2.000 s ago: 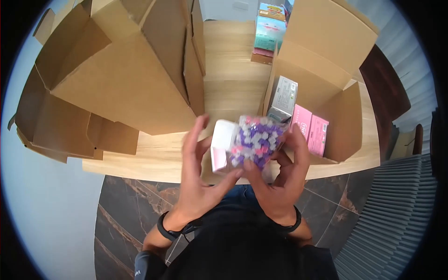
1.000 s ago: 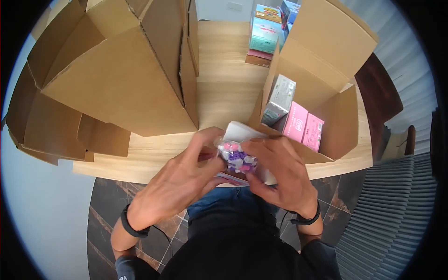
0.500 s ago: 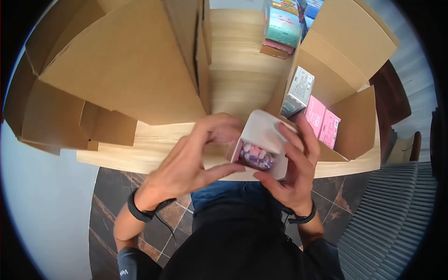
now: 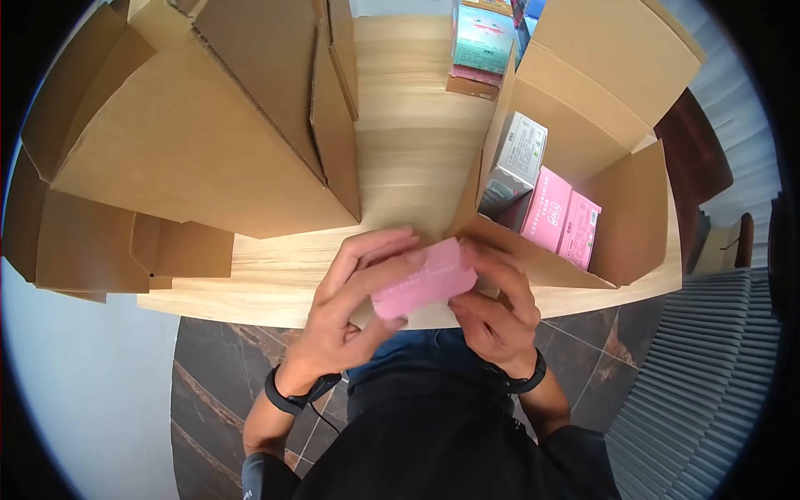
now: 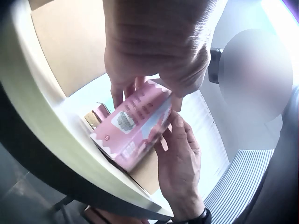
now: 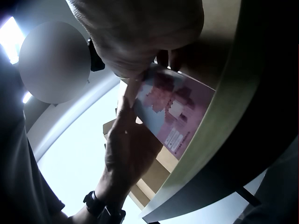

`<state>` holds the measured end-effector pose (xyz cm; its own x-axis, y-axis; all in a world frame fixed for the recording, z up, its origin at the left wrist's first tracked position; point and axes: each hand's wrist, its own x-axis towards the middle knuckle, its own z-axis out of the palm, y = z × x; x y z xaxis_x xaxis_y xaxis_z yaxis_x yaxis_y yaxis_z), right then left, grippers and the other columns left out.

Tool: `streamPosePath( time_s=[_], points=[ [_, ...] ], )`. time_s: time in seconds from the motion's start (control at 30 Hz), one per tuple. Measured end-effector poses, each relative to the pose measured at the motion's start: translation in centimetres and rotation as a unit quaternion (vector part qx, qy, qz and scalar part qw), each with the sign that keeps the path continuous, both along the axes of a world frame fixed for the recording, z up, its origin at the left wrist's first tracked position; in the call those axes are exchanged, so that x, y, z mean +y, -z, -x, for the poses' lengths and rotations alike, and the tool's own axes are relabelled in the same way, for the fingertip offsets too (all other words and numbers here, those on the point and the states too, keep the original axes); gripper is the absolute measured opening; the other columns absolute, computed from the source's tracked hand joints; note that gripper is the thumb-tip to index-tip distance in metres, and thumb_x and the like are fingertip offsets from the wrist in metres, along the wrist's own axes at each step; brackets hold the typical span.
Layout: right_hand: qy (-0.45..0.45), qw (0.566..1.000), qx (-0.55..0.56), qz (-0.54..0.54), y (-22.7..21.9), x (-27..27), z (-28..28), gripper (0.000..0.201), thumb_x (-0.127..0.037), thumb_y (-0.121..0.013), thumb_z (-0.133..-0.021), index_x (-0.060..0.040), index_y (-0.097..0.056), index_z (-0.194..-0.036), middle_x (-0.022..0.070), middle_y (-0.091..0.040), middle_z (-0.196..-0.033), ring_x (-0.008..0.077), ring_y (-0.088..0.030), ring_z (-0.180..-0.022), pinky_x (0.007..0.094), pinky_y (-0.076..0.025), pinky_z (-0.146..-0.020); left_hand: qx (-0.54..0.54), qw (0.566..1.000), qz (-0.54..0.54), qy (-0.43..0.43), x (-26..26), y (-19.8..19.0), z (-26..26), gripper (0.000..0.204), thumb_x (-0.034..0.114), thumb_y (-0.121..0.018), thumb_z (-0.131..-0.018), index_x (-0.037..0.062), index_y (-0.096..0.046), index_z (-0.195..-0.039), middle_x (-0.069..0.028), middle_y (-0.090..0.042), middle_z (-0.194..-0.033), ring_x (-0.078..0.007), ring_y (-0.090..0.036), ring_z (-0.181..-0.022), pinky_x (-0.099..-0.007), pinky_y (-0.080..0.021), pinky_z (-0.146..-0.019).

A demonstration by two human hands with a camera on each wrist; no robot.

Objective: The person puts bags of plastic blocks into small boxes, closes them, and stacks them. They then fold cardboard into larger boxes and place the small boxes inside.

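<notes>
A small pink box with its top flap down is held between both hands, close over the table's front edge. My left hand grips its left end, with fingers over the far side and the thumb at the near side. At the right end, the thumb and fingers of my right hand pinch the box near its corner. The left wrist view shows a printed, pale-edged side of the box. A picture panel on the same box faces the right wrist camera. The inside of the box is hidden.
An open cardboard carton at the right contains a grey box and pink boxes. Large cardboard cartons stand at the left. Colourful boxes are stacked at the back of the wooden table.
The bag of purple, white and pink pieces went from the hands down into the box. The white-lined flap, upright half a second ago, is now folded down, and the bag is out of sight.
</notes>
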<state>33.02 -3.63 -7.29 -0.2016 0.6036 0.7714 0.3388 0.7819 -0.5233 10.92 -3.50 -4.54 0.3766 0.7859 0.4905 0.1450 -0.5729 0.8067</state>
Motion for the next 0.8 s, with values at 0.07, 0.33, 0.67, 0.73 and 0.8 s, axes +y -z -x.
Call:
streamPosePath(
  time_s=[0.07,0.33,0.67,0.73,0.8],
  points=[
    [0.0,0.999,-0.02,-0.03,0.7,0.0,-0.1,0.032,0.0,-0.084,-0.077,-0.0002,-0.074,-0.108,0.0218,-0.069,-0.122,0.0425,-0.067,-0.115,0.0423,-0.059,-0.089,-0.088,0.994,0.054,-0.046,-0.7,-0.3,-1.2,0.034,0.007,-0.066,-0.098,-0.0002,-0.065,-0.131,-0.0258,-0.055,-0.141,-0.0374,-0.06,-0.124,-0.0442,-0.051,-0.102],
    [0.028,0.986,0.084,0.142,-2.3,-0.6,1.0,0.052,-0.004,-0.087,-0.074,-0.0017,-0.07,-0.123,0.0167,-0.072,-0.12,0.0309,-0.07,-0.094,0.0368,-0.059,-0.08,-0.041,0.998,0.041,-0.012,-0.1,0.6,-0.3,0.039,0.013,-0.061,-0.099,-0.0037,-0.06,-0.134,-0.0273,-0.051,-0.144,-0.0386,-0.057,-0.129,-0.0458,-0.045,-0.109],
    [-0.037,0.994,-0.056,0.09,-2.2,0.7,0.4,0.053,-0.014,-0.088,-0.072,-0.0004,-0.072,-0.121,0.0148,-0.066,-0.129,0.0281,-0.066,-0.089,0.0368,-0.056,-0.076,0.074,0.997,0.026,-0.008,0.2,-2.3,1.7,0.048,0.002,-0.07,-0.092,-0.0036,-0.06,-0.139,-0.0205,-0.056,-0.142,-0.0362,-0.059,-0.127,-0.0435,-0.048,-0.106],
    [-0.061,0.992,-0.023,0.105,-2.3,0.7,0.7,0.051,-0.014,-0.086,-0.075,-0.0006,-0.072,-0.122,0.0148,-0.066,-0.129,0.0278,-0.066,-0.09,0.0376,-0.056,-0.076,0.077,0.994,0.07,-0.013,0.1,-2.4,1.8,0.046,0.004,-0.07,-0.092,-0.0021,-0.062,-0.137,-0.0201,-0.056,-0.142,-0.0362,-0.059,-0.128,-0.0436,-0.049,-0.106],
    [-0.044,0.994,-0.03,0.094,-1.2,0.7,0.9,0.047,-0.013,-0.084,-0.077,-0.0028,-0.074,-0.122,0.016,-0.065,-0.132,0.0275,-0.067,-0.091,0.0361,-0.057,-0.074,0.073,0.997,0.03,-0.002,0.2,-1.9,1.4,0.044,0.004,-0.071,-0.091,-0.001,-0.064,-0.135,-0.02,-0.056,-0.142,-0.0363,-0.06,-0.127,-0.0436,-0.05,-0.105]
  ],
)
